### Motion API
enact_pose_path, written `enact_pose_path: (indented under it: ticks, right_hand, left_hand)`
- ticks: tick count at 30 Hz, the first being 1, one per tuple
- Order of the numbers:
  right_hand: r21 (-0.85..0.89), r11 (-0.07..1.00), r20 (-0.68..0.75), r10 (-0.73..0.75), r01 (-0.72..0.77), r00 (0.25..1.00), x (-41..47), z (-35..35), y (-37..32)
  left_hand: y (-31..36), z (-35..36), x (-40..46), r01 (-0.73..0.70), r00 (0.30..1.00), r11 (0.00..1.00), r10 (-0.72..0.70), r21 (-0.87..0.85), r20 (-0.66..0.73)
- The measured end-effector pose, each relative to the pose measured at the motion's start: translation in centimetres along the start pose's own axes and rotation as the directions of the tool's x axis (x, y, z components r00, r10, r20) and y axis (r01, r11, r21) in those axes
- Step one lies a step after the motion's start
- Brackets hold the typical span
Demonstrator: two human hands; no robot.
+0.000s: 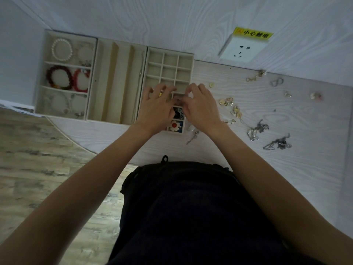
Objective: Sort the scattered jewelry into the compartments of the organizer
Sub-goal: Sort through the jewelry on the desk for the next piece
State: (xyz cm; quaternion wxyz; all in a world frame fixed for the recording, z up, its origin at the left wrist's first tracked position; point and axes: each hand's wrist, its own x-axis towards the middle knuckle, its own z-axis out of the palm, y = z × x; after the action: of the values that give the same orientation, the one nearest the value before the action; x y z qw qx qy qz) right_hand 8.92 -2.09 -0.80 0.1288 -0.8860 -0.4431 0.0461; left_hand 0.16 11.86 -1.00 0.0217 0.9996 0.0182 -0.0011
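On the bench (286, 159) sit the organizer (170, 60), where left hand (155, 109) and right hand (200, 108) curl together over a small compartment, whatever their grip pinches hidden, then a socket (242, 48) labelled "小心触电", then loose jewelry (256, 129) right of the hands.

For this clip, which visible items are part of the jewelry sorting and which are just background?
Part of the job:
- grid tray, with both hands over it: left hand, right hand
- long-slot tray
- bracelet tray with pearl bracelet
- flower piece
- loose chains on the table

Just there:
- wall socket
- yellow warning label
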Motion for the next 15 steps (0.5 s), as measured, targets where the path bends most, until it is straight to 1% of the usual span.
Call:
enact_pose_path:
  ticks: [2,4,8,11,15]
  right_hand:
    - [0.008,1.000,0.002,-0.013,0.013,1.000,-0.18,0.13,-0.10]
    - [0.006,1.000,-0.013,0.006,-0.006,1.000,-0.44,0.28,-0.10]
    - [-0.068,0.995,-0.060,0.068,-0.072,0.996,-0.51,0.29,0.00]
    - [-0.087,0.994,-0.051,0.066,-0.071,0.997,-0.32,0.21,0.04]
    - [-0.040,0.996,-0.018,0.080,-0.081,0.997,-0.17,0.26,-0.10]
  left_hand:
    - [0.05,-0.36,0.02,-0.030,1.000,0.999,0.030,0.040,-0.005]
    - [0.37,-0.48,-0.08,-0.059,0.998,0.996,0.059,0.066,0.002]
    - [0.75,-0.10,-0.15,-0.092,0.996,0.992,0.093,0.081,-0.004]
    - [0.72,0.10,-0.02,-0.109,0.994,0.992,0.110,0.070,-0.007]
    - [0.09,-0.18,0.27,-0.150,0.987,0.987,0.146,0.058,0.069]
